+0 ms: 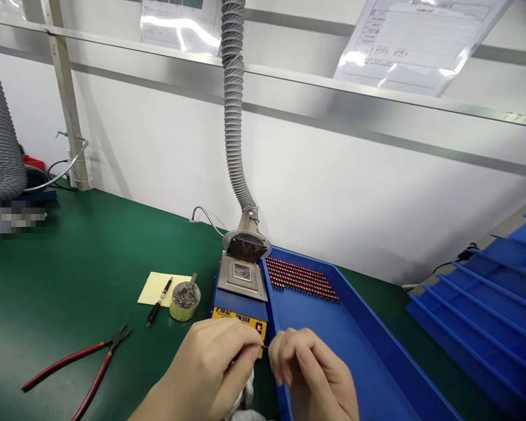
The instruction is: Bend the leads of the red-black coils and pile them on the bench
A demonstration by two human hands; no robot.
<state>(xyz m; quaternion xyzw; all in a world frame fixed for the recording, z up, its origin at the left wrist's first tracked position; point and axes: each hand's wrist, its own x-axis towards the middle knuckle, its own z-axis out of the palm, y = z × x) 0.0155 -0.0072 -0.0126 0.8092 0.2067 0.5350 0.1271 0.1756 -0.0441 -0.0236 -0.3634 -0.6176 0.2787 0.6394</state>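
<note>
My left hand (204,365) and my right hand (309,368) meet at the fingertips above the near edge of a blue tray. A thin wire-like part (263,346) runs between them, pinched by both hands, and its exact form is too small to tell. Just beyond my left hand stands a blue-and-yellow heated solder unit (241,292) with a square metal plate on top. Rows of small red-and-black components (301,279) lie at the far end of the blue tray (359,327). A white cloth (245,400) shows below my hands.
Red-handled pliers (87,362), a black pen (160,301) on a yellow notepad (160,289) and a cup of metal scraps (184,301) lie on the green bench mat (70,263). A ribbed fume hose (233,99) drops to the unit. Stacked blue trays (477,304) stand at right.
</note>
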